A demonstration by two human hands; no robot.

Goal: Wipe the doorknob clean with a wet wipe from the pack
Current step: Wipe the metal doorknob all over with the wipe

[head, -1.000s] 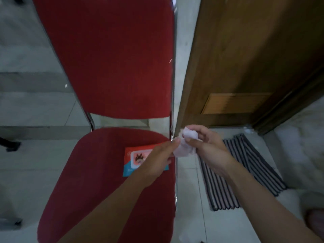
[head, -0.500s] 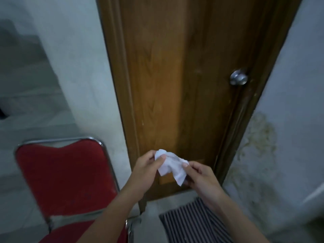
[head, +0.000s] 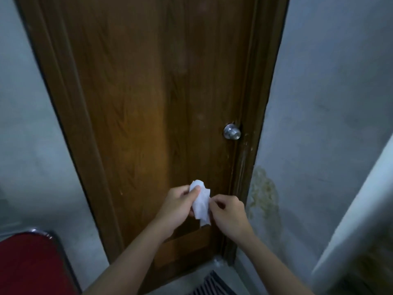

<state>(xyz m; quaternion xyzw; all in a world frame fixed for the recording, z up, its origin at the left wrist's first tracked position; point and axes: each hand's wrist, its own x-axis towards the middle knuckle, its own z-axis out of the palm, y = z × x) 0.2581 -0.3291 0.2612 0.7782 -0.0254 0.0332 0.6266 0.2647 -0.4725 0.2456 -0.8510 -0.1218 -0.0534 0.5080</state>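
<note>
A round silver doorknob [head: 232, 132] sits on the right side of a brown wooden door [head: 144, 103]. Well below it, in front of the door's lower half, a crumpled white wet wipe [head: 201, 202] is held between both hands. My left hand [head: 177, 206] grips its upper left part with the thumb on top. My right hand [head: 228, 212] pinches its right edge. The wipe is apart from the knob. The pack of wipes is out of view.
A red chair [head: 27, 265] with a chrome frame stands at the lower left. A striped mat [head: 212, 286] lies at the door's foot. Grey walls flank the door; the right one is stained. A pale panel [head: 350, 220] leans in from the right.
The view has swung up from the chair seat and the pack to the door. The knob now sits nearer the middle. Both hands stay on the wipe, reworking its folds.
</note>
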